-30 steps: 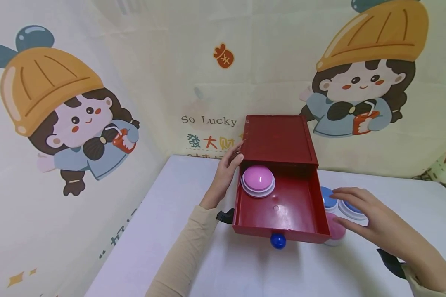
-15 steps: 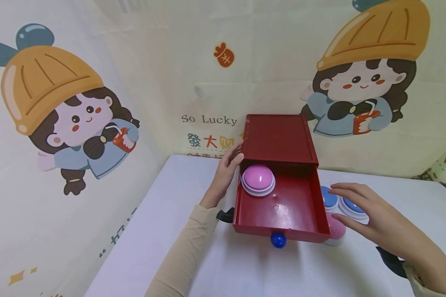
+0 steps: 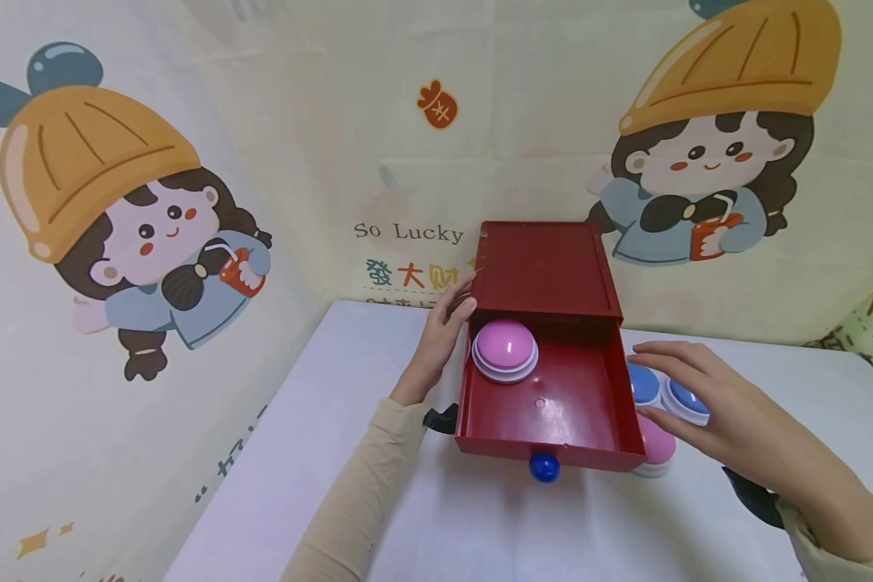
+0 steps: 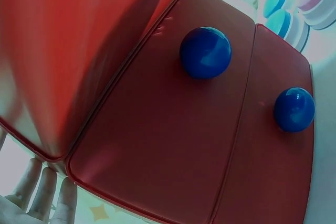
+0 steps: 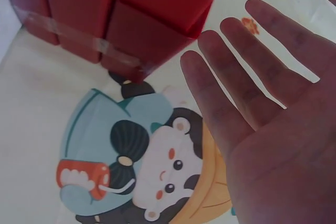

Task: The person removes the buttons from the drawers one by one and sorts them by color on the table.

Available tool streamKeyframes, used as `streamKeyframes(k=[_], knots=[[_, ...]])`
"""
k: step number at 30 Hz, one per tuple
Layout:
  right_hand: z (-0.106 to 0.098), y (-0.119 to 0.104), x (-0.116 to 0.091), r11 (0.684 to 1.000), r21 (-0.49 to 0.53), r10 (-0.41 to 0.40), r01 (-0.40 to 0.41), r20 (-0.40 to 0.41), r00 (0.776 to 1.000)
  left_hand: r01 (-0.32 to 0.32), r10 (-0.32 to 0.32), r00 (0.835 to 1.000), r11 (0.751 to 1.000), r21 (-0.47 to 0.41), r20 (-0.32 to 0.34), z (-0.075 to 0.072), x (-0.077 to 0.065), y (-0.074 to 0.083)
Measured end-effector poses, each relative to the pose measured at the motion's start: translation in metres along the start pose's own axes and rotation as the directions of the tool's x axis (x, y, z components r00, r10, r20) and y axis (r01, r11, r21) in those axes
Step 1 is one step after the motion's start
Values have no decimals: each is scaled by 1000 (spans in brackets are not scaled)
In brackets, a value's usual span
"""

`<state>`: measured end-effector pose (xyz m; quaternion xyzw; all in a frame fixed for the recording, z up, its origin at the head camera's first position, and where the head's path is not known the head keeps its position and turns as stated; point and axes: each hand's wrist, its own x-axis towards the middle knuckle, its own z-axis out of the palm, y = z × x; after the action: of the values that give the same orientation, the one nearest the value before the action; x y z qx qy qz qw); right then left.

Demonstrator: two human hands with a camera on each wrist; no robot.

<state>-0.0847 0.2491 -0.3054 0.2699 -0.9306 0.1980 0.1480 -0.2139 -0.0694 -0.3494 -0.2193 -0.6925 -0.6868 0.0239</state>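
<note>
A red drawer cabinet stands on the table, its top drawer pulled far out. Inside that drawer, at the back left corner, sits a pink push button on a white base. My left hand rests along the cabinet's left side, fingers extended; its fingertips also show at the lower left of the left wrist view. To the right of the drawer hovers my right hand, fingers spread and holding nothing. Straight fingers show in the right wrist view.
Right of the cabinet are two blue push buttons and another pink button, partly hidden by drawer and hand. A blue knob is on the drawer front. Below, two shut drawers carry blue knobs. A cartoon-printed cloth hangs behind.
My right hand has shifted a little left and away from me, closer to the drawer's right wall. The left hand, the drawer and the pink button inside it stay in place.
</note>
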Motion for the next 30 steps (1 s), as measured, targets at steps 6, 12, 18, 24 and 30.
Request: streamKeyframes(k=[6, 12, 18, 24, 30], knots=[[-5, -8, 9, 1000, -12, -19, 19, 4, 1000, -3, 3, 1000, 1000, -4, 0, -1, 0, 0], [-8, -18, 18, 1000, -11, -20, 20, 19, 1000, -4, 4, 1000, 1000, -5, 2, -1, 0, -1], [-8, -27, 26, 1000, 12, 21, -21, 52, 998, -11, 11, 1000, 1000, -3, 5, -2, 1, -1], [-7, -35, 37, 999, 39, 10, -13, 81, 997, -6, 6, 1000, 1000, 3, 3, -2, 1, -2], [-6, -40, 46, 998, 65, 6, -13, 106, 994, -4, 4, 1000, 1000, -4, 2, -1, 1, -2]])
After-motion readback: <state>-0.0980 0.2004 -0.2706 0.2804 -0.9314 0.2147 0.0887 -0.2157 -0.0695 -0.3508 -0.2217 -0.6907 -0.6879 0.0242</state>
